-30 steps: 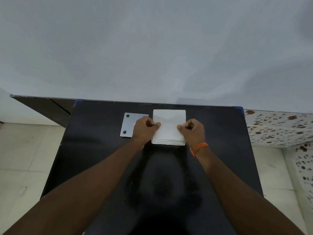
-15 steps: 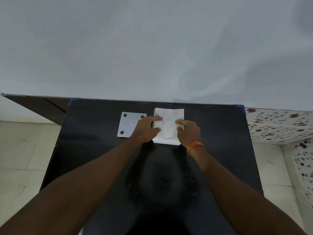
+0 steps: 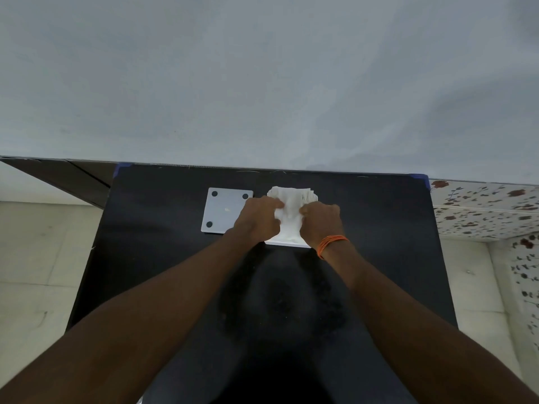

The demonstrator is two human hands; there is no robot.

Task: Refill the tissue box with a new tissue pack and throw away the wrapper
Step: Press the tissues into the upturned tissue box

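A white stack of tissues (image 3: 290,211) sits at the far middle of the black table (image 3: 151,258), bent upward along its middle. Under it a white box edge (image 3: 287,243) shows at the near side. My left hand (image 3: 258,218) grips the stack's left side and my right hand (image 3: 319,223), with an orange thread at the wrist, grips its right side. Both hands squeeze the tissues toward each other. A flat grey square lid (image 3: 223,211) with three visible dark round feet lies just left of the stack, partly under my left hand. No wrapper is visible.
A pale wall (image 3: 262,83) rises right behind the table's far edge. Light floor tiles lie left, and a flower-patterned tiled ledge (image 3: 484,208) stands to the right. The table's near half holds only my forearms.
The flat tissue stack has been pressed inward from both sides and now bulges up in the middle. My hands moved closer together.
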